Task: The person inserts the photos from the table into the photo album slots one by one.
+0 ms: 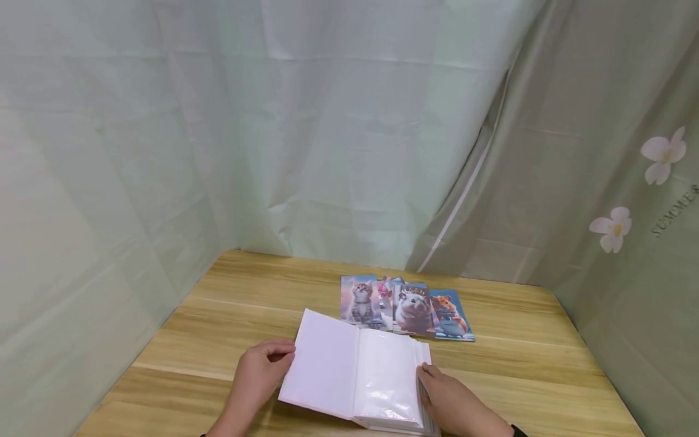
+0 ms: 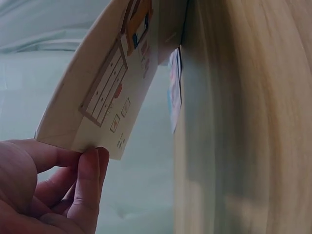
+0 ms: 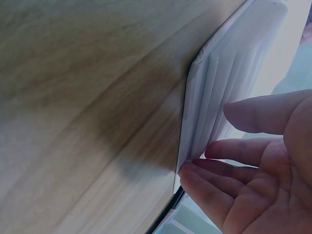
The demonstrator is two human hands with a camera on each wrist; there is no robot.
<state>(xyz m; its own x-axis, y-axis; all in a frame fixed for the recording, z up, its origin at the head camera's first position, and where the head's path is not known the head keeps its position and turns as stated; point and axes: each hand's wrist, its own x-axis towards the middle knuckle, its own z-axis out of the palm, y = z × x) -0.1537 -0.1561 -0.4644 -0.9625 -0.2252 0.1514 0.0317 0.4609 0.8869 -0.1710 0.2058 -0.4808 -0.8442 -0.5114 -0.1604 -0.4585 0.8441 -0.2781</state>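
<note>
A photo album lies open on the wooden table, its blank inside cover on the left and a clear plastic sleeve page on the right. My left hand pinches the outer edge of the raised cover between thumb and fingers. Printed drawings show on the cover's outside in the left wrist view. At the album's right side, my right hand touches the page edges with its fingertips. The right thumb is spread apart from the other fingers, near the pages.
Behind the album lie several picture cards: a kitten card, a crowned hamster card and an orange hamster card, some overlapping. A pale curtain surrounds the wooden table at the back and sides.
</note>
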